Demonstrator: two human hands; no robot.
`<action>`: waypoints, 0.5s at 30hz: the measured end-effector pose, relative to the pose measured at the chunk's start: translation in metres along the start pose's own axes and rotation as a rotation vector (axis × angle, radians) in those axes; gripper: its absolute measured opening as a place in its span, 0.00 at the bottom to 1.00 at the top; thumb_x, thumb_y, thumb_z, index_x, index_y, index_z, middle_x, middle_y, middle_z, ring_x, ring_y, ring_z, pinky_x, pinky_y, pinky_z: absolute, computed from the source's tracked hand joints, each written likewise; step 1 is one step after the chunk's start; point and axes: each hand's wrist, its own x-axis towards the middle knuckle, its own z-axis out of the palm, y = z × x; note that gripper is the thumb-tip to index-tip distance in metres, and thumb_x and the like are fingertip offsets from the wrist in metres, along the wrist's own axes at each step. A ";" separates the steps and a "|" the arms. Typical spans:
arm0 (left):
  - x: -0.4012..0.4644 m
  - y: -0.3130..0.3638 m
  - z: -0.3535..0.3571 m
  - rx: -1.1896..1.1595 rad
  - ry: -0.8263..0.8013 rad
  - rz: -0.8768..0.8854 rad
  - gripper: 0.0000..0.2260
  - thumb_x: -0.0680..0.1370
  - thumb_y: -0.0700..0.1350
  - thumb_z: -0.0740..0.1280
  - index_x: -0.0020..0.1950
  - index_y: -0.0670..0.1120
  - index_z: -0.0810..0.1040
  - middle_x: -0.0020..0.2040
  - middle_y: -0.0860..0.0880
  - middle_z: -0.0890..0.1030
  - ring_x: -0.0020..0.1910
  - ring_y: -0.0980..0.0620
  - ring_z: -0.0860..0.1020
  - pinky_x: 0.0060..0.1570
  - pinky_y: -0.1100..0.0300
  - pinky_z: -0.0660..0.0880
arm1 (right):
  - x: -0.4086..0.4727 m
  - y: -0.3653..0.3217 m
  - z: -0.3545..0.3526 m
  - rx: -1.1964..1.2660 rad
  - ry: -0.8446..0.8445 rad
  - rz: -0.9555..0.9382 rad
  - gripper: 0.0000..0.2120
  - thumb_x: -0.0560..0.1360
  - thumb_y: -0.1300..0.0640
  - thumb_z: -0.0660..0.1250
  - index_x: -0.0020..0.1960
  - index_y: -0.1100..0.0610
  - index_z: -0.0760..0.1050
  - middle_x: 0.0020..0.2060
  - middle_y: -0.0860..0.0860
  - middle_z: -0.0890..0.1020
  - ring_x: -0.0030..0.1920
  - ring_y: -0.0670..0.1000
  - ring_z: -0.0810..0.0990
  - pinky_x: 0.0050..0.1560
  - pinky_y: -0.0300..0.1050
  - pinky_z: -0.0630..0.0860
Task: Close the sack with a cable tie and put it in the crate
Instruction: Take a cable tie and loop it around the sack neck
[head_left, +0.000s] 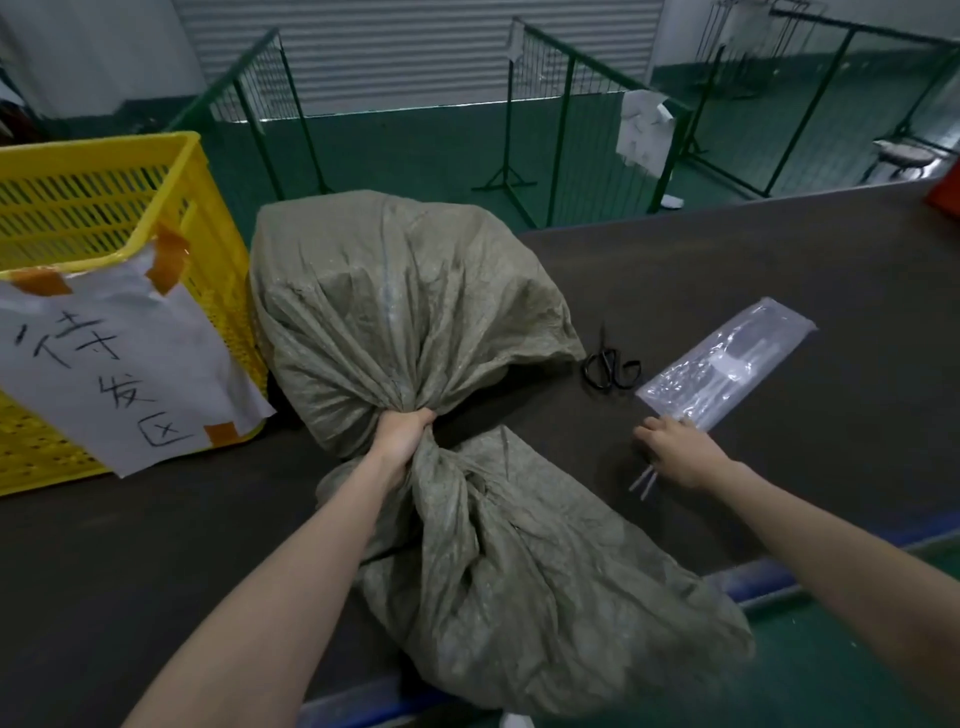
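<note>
A grey-green woven sack (405, 291) lies on the dark table, its full body to the far side and its loose mouth spread toward me. My left hand (402, 436) is clenched around the gathered neck of the sack. My right hand (678, 449) rests on the table at the near end of a clear plastic packet of cable ties (727, 364), fingers closed on white cable ties (644, 480) that stick out below the hand. The yellow slatted crate (104, 208) stands at the left, touching the sack.
Black scissors (608, 369) lie between the sack and the packet. A white paper sign with handwritten characters (119, 364) is taped to the crate. Green metal racks (545, 104) stand on the floor beyond the table. The table's near edge (779, 577) runs under my right forearm.
</note>
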 end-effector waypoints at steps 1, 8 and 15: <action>-0.001 0.000 0.000 0.002 0.010 -0.003 0.15 0.75 0.34 0.66 0.61 0.32 0.76 0.62 0.32 0.76 0.31 0.55 0.72 0.25 0.71 0.71 | -0.004 0.003 0.004 -0.007 -0.016 0.013 0.14 0.75 0.61 0.59 0.60 0.57 0.71 0.58 0.55 0.74 0.62 0.57 0.72 0.60 0.51 0.67; -0.008 0.003 -0.001 0.012 0.022 -0.039 0.14 0.76 0.35 0.66 0.61 0.31 0.76 0.49 0.39 0.81 0.32 0.54 0.73 0.29 0.65 0.72 | -0.006 0.004 0.019 -0.143 0.009 -0.046 0.15 0.75 0.63 0.58 0.61 0.58 0.71 0.59 0.56 0.73 0.62 0.57 0.72 0.63 0.50 0.66; -0.011 0.003 -0.003 0.048 0.020 -0.016 0.15 0.76 0.35 0.66 0.61 0.32 0.76 0.60 0.35 0.78 0.35 0.53 0.75 0.34 0.64 0.72 | 0.006 0.000 0.008 -0.437 -0.122 -0.212 0.15 0.78 0.63 0.56 0.64 0.58 0.70 0.63 0.54 0.75 0.64 0.56 0.71 0.62 0.49 0.66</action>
